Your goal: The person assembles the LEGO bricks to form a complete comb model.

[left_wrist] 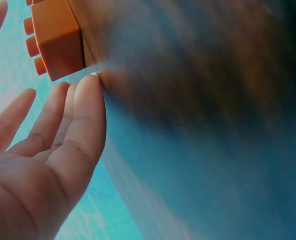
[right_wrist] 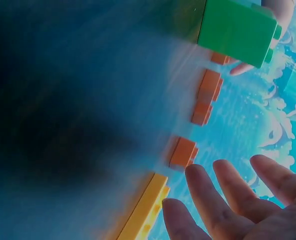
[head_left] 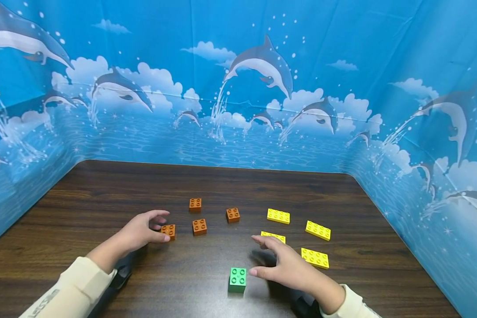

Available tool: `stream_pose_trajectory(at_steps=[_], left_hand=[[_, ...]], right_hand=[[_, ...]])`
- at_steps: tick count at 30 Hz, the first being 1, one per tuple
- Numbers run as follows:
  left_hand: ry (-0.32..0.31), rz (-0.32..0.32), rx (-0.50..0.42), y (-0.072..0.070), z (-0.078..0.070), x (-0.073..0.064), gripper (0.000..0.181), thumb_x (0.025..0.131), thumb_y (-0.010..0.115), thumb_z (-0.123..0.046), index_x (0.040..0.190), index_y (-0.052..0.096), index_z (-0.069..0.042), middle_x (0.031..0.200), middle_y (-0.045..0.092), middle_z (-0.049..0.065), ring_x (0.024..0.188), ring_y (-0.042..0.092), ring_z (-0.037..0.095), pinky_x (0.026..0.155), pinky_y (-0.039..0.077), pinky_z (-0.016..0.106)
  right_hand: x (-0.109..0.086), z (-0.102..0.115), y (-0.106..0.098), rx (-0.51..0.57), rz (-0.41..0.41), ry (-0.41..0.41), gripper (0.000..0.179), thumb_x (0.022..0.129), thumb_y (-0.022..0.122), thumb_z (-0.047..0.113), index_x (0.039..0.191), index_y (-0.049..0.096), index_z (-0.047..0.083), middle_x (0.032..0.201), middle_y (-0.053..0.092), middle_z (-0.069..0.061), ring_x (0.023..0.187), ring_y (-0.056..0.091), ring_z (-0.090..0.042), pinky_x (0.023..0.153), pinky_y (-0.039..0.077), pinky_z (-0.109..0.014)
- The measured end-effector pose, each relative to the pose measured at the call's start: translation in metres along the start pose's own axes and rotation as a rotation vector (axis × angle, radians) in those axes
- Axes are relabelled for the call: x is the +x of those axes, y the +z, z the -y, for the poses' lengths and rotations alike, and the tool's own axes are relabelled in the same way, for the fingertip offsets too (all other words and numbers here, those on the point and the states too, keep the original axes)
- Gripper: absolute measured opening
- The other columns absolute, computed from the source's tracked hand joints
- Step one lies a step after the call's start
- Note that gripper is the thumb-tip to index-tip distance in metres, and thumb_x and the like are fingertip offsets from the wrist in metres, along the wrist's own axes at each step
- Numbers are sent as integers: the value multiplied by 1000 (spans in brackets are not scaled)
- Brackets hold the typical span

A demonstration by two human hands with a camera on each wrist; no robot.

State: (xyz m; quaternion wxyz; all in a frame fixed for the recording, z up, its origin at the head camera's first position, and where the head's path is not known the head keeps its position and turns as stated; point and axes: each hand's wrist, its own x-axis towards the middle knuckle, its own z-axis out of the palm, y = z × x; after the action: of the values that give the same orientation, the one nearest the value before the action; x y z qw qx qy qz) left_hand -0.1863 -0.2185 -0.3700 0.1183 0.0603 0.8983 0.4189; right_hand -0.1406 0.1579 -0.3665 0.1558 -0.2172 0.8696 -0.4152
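My left hand [head_left: 138, 231] is at an orange-brown toy building brick [head_left: 168, 231], thumb and fingers spread on either side of it. In the left wrist view a gap shows between most fingers and that brick [left_wrist: 60, 40]; whether a fingertip touches it I cannot tell. Over the table my right hand [head_left: 292, 267] hovers, fingers extended and apart, holding nothing. A green brick [head_left: 237, 281], taller than the others, stands just left of its thumb. Under its fingertips lies a yellow brick [head_left: 274, 236], partly hidden by the hand.
More orange-brown bricks [head_left: 199, 227] stand left of centre, one [head_left: 232, 215] nearer the middle. Several flat yellow bricks [head_left: 318, 230] lie on the right. The dark wooden table [head_left: 143, 185] meets a blue dolphin-print curtain [head_left: 238, 150] at its back and sides.
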Motion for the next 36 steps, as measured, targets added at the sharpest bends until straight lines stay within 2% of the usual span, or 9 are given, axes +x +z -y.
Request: stream_pose_trajectory(at_steps=[8, 16, 20, 25, 31, 36], left_hand=[[-22, 26, -9, -1, 1, 3, 70, 79, 79, -13, 137, 44, 6, 128, 53, 27, 111, 52, 37, 82, 50, 45], [-17, 35, -26, 0, 0, 4, 63, 80, 77, -8, 133, 48, 8, 124, 53, 27, 109, 52, 36, 79, 50, 41], [-12, 32, -4, 0, -1, 4, 60, 79, 77, -7, 130, 51, 8, 123, 53, 26, 109, 51, 36, 80, 49, 43], [-15, 32, 13, 1, -1, 6, 58, 78, 78, -5, 128, 53, 7, 125, 53, 26, 110, 51, 37, 83, 48, 46], [-19, 38, 19, 1, 1, 8, 57, 77, 78, -4, 127, 54, 7, 128, 54, 26, 107, 51, 34, 81, 48, 44], [-20, 40, 28, 1, 1, 10, 53, 76, 78, -2, 124, 56, 7, 125, 56, 24, 103, 51, 32, 80, 48, 42]], right_hand=[[4, -1, 5, 38, 70, -12, 69, 86, 72, 34, 142, 45, 6, 139, 51, -10, 119, 52, -30, 95, 41, -56], [7, 1, 12, 34, 116, -46, 65, 83, 76, 29, 137, 50, 5, 125, 59, -8, 107, 60, -27, 89, 48, -38], [7, 6, 14, 41, 133, -58, 60, 81, 78, 24, 133, 54, 6, 121, 61, -5, 106, 60, -26, 89, 49, -36], [10, 8, 17, 0, 153, -51, 53, 80, 79, 24, 128, 59, 9, 114, 64, 2, 104, 60, -19, 89, 48, -34], [12, 7, 19, -19, 171, -44, 47, 80, 79, 24, 123, 63, 12, 113, 65, 5, 102, 60, -12, 87, 48, -30], [13, 9, 20, -13, 173, -40, 38, 80, 79, 21, 116, 67, 14, 105, 67, 8, 94, 60, -9, 83, 48, -27]])
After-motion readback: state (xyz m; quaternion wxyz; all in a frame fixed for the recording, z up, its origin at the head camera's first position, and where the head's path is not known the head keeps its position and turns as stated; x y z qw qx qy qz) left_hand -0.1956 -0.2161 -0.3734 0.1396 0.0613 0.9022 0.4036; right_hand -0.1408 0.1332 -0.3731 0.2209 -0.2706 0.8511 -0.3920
